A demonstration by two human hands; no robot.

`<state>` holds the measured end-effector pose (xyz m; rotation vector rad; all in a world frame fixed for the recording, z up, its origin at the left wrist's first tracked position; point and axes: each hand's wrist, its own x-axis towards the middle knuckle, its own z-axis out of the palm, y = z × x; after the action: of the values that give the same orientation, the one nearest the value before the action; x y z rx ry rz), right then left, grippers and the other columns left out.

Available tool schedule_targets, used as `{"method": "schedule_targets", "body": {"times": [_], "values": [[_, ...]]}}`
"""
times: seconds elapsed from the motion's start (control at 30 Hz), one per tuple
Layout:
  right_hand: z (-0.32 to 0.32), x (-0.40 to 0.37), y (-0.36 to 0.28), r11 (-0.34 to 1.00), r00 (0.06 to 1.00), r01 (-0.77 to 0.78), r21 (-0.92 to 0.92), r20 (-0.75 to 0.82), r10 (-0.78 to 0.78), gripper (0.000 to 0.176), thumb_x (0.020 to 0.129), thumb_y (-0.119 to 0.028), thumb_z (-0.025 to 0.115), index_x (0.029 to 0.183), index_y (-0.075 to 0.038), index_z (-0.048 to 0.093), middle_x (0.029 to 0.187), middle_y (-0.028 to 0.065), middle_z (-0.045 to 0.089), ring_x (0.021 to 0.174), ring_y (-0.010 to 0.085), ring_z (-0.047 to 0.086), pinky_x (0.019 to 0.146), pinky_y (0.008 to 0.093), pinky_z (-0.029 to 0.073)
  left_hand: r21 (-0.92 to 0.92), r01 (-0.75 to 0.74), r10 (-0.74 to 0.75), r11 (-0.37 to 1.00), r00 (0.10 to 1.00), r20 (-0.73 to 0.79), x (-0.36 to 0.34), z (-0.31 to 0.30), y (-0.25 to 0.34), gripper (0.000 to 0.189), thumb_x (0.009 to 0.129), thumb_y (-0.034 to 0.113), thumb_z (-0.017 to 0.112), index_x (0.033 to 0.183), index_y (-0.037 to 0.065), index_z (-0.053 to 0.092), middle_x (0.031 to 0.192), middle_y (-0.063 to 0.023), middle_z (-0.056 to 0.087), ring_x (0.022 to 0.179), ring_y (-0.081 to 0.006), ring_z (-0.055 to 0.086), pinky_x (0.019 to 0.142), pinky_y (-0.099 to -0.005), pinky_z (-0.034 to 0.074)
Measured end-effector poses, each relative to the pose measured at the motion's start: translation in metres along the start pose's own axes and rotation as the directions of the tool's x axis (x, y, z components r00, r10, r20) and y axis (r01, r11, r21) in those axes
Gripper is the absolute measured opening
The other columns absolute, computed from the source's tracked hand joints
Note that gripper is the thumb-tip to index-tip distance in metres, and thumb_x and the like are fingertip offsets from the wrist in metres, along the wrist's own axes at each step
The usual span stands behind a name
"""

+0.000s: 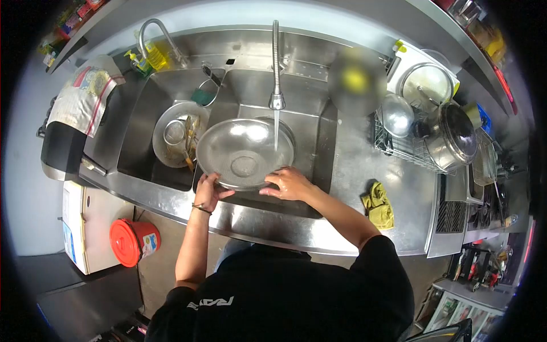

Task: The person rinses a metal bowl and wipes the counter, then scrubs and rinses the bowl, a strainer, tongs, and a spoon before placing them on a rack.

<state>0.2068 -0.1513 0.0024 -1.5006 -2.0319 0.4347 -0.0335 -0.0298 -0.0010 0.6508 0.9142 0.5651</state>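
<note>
A large metal colander (244,154) with a perforated base is held tilted over the right sink basin (319,137). My left hand (209,191) grips its near rim at the left, thumb up at the edge. On the near right of the rim, my right hand (288,183) is closed around the edge, with wet spots on its back. From the spring-neck faucet (276,101) a stream of water falls onto the colander's right side. Behind the colander, part of another round metal vessel (289,135) shows; its shape is mostly hidden.
In the left basin sits a metal bowl (165,157) with utensils and a small strainer. A yellow cloth (378,205) lies on the right counter, before a dish rack (393,149) with a lidded pot (450,137). A red bucket (126,242) stands on the floor at left.
</note>
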Motion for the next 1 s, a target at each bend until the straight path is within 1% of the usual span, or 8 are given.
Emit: {"method": "schedule_targets", "body": {"times": [0.1,0.23,0.53,0.67,0.77,0.9,0.97,1.0], "values": [[-0.006,-0.005,-0.022,0.97,0.95,-0.144,0.198,-0.247,0.192,0.034,0.077,-0.041,0.064,0.069,-0.008,0.062,0.055,0.0101,0.057,0.046,0.0267,0.054,0.046,0.0345,0.042,0.135,0.001,0.014,0.991,0.994,-0.11,-0.041,0.025,0.019,0.059,0.084,0.028,0.056,0.129,0.003,0.027,0.121,-0.022,0.039,0.086,-0.0324,0.06,0.062,-0.0382,0.056],[-0.024,-0.009,-0.013,0.822,0.585,-0.452,0.347,-0.58,0.567,0.04,0.076,-0.036,0.067,0.056,-0.003,0.056,0.042,0.0111,0.046,0.034,0.0202,0.04,0.037,0.0325,0.031,0.321,-0.23,0.201,0.919,0.972,0.121,-0.067,0.029,0.026,0.043,0.09,0.028,0.048,0.127,0.007,0.039,0.109,-0.0154,0.057,0.09,-0.0215,0.061,0.071,-0.0314,0.051],[-0.039,-0.047,-0.024,0.549,0.179,-0.086,0.832,-0.529,0.83,0.051,0.079,-0.042,0.064,0.049,-0.003,0.054,0.047,-0.0041,0.042,0.047,0.0067,0.033,0.043,0.0263,0.03,0.334,-0.419,0.427,0.844,0.903,0.052,-0.082,0.013,-0.01,0.044,0.091,0.031,0.046,0.126,0.006,0.041,0.122,-0.0159,0.049,0.109,-0.0223,0.05,0.087,-0.0363,0.043],[-0.019,0.022,-0.054,0.624,0.137,-0.119,0.772,-0.61,0.781,0.058,0.08,-0.047,0.06,0.046,-0.001,0.046,0.044,0.0001,0.034,0.046,0.0099,0.03,0.043,0.0313,0.028,0.602,-0.744,0.94,0.29,0.34,-0.033,-0.054,0.034,-0.007,0.063,0.093,0.041,0.033,0.139,0.004,0.012,0.145,-0.0156,0.01,0.134,-0.0262,0.01,0.108,-0.0382,0.009],[0.017,0.071,-0.056,0.638,0.078,-0.553,0.536,-0.728,0.681,0.068,0.079,-0.061,0.048,0.052,0.002,0.055,0.051,0.0193,0.052,0.046,0.0339,0.045,0.054,0.0424,0.039,0.501,-0.543,0.602,0.674,0.796,0.053,-0.024,0.06,-0.005,0.07,0.093,0.046,0.027,0.137,-0.005,0.008,0.145,-0.0177,0.005,0.135,-0.0239,0.005,0.109,-0.0328,0.004],[0.005,0.054,-0.072,0.625,0.052,-0.456,0.633,-0.682,0.729,0.068,0.078,-0.063,0.045,0.057,0.0,0.058,0.06,0.0227,0.055,0.059,0.0396,0.054,0.06,0.0468,0.04,0.715,-0.626,0.896,0.312,0.444,-0.002,-0.018,0.027,0.025,0.077,0.092,0.049,0.03,0.136,-0.006,-0.001,0.145,-0.0169,-0.007,0.135,-0.0243,-0.005,0.109,-0.0338,-0.003],[0.008,0.047,-0.08,0.581,0.067,-0.327,0.745,-0.595,0.801,0.069,0.078,-0.064,0.044,0.058,0.0,0.059,0.062,0.023,0.056,0.062,0.0406,0.054,0.06,0.0475,0.04,0.657,-0.645,0.852,0.389,0.523,0.008,-0.03,0.039,0.015,0.077,0.092,0.05,0.029,0.136,-0.005,-0.001,0.145,-0.0165,-0.005,0.135,-0.0242,-0.004,0.109,-0.0337,-0.003],[0.008,0.053,-0.09,0.567,0.081,-0.425,0.705,-0.595,0.8,0.068,0.077,-0.064,0.046,0.059,0.001,0.059,0.062,0.0236,0.056,0.06,0.0401,0.054,0.059,0.0468,0.04,0.542,-0.624,0.667,0.562,0.73,0.148,-0.016,0.034,-0.002,0.075,0.092,0.05,0.028,0.137,-0.003,0.0,0.146,-0.0162,-0.003,0.135,-0.0239,-0.004,0.109,-0.0337,-0.003]]}}
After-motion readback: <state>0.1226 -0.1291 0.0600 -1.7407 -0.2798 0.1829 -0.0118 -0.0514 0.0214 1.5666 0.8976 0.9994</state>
